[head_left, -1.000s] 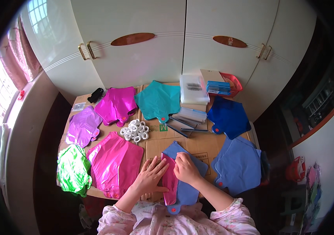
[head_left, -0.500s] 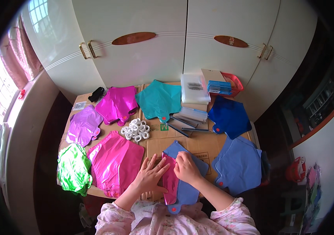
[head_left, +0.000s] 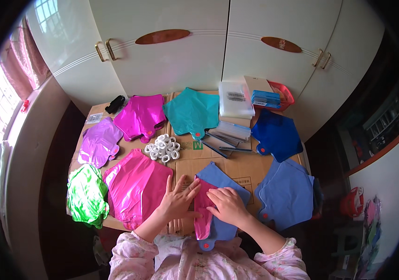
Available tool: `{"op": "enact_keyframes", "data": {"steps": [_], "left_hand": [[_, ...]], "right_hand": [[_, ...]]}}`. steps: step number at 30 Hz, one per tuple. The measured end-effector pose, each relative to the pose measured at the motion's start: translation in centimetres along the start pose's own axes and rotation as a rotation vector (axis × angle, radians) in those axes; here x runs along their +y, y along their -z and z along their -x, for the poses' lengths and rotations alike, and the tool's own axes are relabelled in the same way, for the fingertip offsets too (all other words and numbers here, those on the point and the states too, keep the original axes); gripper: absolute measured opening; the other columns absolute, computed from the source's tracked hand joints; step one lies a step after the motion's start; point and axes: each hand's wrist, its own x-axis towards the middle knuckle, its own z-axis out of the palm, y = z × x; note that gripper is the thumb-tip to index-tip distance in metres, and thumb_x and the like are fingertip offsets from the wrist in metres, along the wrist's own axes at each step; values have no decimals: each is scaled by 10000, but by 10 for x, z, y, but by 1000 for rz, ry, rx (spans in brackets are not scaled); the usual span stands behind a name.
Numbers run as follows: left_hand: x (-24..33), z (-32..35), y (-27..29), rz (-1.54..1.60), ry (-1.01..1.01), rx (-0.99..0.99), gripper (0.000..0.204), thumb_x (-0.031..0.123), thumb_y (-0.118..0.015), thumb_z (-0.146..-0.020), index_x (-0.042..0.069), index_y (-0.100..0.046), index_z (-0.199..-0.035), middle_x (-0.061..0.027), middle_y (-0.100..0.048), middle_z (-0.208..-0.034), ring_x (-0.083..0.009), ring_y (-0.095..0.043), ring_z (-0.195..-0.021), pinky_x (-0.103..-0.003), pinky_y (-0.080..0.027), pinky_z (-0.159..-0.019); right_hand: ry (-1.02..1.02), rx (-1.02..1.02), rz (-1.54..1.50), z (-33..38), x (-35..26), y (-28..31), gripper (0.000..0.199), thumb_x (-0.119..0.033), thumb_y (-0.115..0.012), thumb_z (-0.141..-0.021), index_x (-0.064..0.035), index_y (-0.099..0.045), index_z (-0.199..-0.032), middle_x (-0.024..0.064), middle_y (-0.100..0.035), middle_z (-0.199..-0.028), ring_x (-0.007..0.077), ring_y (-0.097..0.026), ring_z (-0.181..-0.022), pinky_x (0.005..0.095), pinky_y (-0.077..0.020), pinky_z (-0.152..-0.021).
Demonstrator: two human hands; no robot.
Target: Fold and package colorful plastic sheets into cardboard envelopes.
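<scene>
1. Cardboard table top (head_left: 237, 165) is my landmark; flattened boxes butted up to the white cupboard doors (head_left: 185, 60). Foil balloons lie flat all over it.
2. Big pink foil balloon (head_left: 136, 186) sits at the cardboard's near-left edge, just beside my left hand. Light blue balloon (head_left: 287, 193) lies near-right, dark blue one (head_left: 276, 133) behind that, teal one (head_left: 191, 112) mid-back, magenta one (head_left: 141, 116) back-left, lilac one (head_left: 99, 142) on the left, green one (head_left: 86, 196) hanging off the near-left corner.
3. The work piece: a folded pink balloon (head_left: 203, 207) lying on a blue balloon (head_left: 225, 186), both at the near edge centre, right in front of me.
4. Change vs a sec ago: barely any. Hands have stayed on the same pair, and nothing else on the cardboard has shifted. My read: still flattening/lining up, not yet moved on.
5. Left hand (head_left: 178, 200): open flat, fingers spread, palm down, pressing on the left edge of the pink piece and the cardboard beside it. Not gripping anything.
6. Right hand (head_left: 227, 205): fingers together and slightly curled, fingertips on the pink piece's right edge where it meets the blue. Pressing, no pinch I can make out.
7. Small stuff: cluster of white rings (head_left: 163, 148) mid-cardboard, clear sleeves (head_left: 232, 130) and dark sticks (head_left: 223, 148) behind the work piece, clear box (head_left: 235, 99) and red basket (head_left: 283, 95) at the back.
</scene>
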Motion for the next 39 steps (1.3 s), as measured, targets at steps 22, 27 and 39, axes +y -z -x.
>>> {"op": "enact_keyframes", "data": {"steps": [22,27,39], "left_hand": [[-32,-33,-7,-300,59,290,585,473,-570,-821,219,-492,-1342,71,-407,-1427,-261,-222,-1403,-584,-118,-1115],[-23,-14,5,-96,-97,132,646,510,-580,-802,158,-494,-1337,47,-405,-1429,-194,-244,-1396,-508,-145,-1137],[13,19,11,-14,-222,-46,1102,733,-562,-666,-81,-333,-1373,-200,-351,-1442,-280,-249,-1395,-477,-130,-1139]], "right_hand": [[28,-30,12,-17,15,-13,502,-286,-661,-808,-50,-539,-1234,85,-530,-1275,254,-487,-1193,407,-386,-1012],[5,-43,-8,-17,14,-14,493,-292,-654,-815,-51,-542,-1231,82,-533,-1273,251,-485,-1200,411,-383,-1016],[30,-92,12,-14,16,-13,622,-410,-651,-811,-44,-489,-1287,100,-492,-1321,266,-452,-1236,424,-354,-1041]]}}
